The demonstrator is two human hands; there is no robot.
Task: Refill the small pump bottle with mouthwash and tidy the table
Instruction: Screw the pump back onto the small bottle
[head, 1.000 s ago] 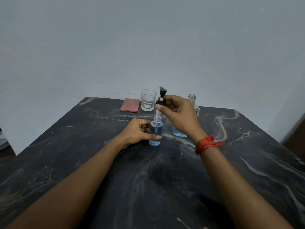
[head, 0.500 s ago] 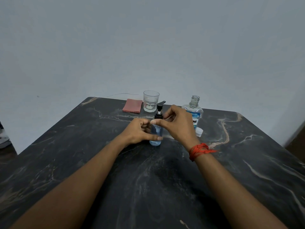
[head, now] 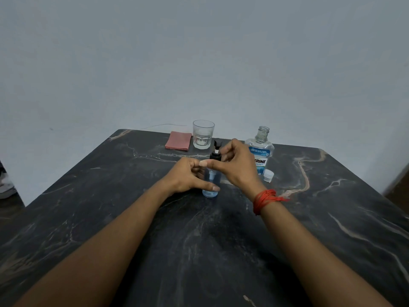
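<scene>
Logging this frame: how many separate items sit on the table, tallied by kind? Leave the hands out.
Bottles: 2 (small pump bottle, mouthwash bottle, uncapped)
Glasses: 1 (drinking glass)
Caps: 1 (white cap, loose beside the mouthwash bottle)
Cloths: 1 (pink cloth, folded)
Total: 5

Right hand (head: 234, 167) is lower than a second ago. Pump head (head: 215, 152), then lifted high with its tube showing above the neck, now sits down on the small pump bottle (head: 211, 181), just above the left hand (head: 188, 178) grip. Right grip now wraps the black collar. Mouthwash bottle (head: 261, 151) and white cap (head: 268, 175), hidden behind the right grip a second ago, now show just beyond it.
</scene>
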